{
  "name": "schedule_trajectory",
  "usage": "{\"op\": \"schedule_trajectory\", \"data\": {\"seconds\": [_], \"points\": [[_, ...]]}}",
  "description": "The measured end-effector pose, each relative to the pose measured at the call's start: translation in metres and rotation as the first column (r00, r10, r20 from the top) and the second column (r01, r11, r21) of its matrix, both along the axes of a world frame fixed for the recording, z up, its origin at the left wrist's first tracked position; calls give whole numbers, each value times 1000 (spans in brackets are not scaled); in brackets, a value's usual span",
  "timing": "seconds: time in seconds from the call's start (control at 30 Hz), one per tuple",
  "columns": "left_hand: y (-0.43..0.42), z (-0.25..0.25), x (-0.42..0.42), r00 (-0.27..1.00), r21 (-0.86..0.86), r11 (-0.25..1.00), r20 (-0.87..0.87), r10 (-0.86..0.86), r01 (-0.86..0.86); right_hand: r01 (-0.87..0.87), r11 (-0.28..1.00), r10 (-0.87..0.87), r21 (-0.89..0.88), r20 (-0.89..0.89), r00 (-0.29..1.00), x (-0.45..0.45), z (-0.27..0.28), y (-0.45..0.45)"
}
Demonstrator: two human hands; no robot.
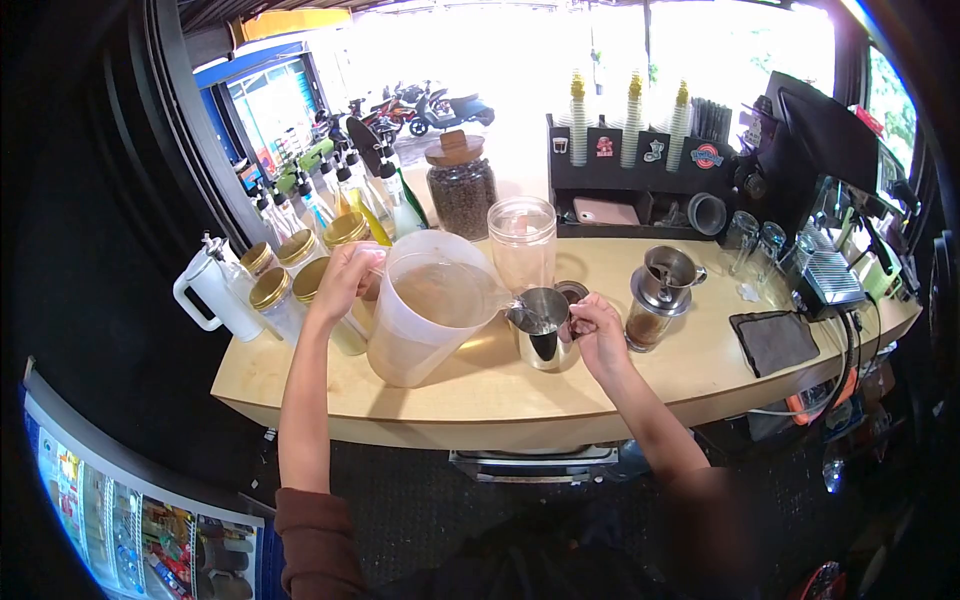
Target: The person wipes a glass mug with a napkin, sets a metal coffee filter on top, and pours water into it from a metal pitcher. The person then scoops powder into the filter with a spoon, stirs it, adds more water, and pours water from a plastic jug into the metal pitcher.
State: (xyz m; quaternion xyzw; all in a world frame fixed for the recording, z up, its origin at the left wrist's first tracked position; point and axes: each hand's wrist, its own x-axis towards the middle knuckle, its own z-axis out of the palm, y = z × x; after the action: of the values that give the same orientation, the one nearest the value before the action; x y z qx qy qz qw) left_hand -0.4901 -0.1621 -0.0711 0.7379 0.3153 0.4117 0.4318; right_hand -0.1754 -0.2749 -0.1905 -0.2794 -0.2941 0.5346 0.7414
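My left hand is closed around the handle of a large translucent plastic pitcher. That pitcher is tilted to the right, with liquid inside and its spout at the rim of a steel milk jug. Clear liquid seems to run from the spout into the jug. The jug's handle is gripped by my right hand. Close behind the two vessels is a clear plastic jar. Right of my right hand, a metal drip coffee filter sits on a glass with brown contents.
Gold-lidded jars, pump bottles and a white thermal jug crowd the counter's left. A coffee-bean jar and a black cup organizer line the back. On the right are glasses and a dark folded cloth.
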Motion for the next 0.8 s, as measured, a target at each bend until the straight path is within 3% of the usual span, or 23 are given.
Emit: {"op": "schedule_trajectory", "data": {"seconds": [0.8], "points": [[-1,-1,4,1000,-1,1000,-6,25,-25,3,1000,-3,9,6,1000,0,-5,-9]]}}
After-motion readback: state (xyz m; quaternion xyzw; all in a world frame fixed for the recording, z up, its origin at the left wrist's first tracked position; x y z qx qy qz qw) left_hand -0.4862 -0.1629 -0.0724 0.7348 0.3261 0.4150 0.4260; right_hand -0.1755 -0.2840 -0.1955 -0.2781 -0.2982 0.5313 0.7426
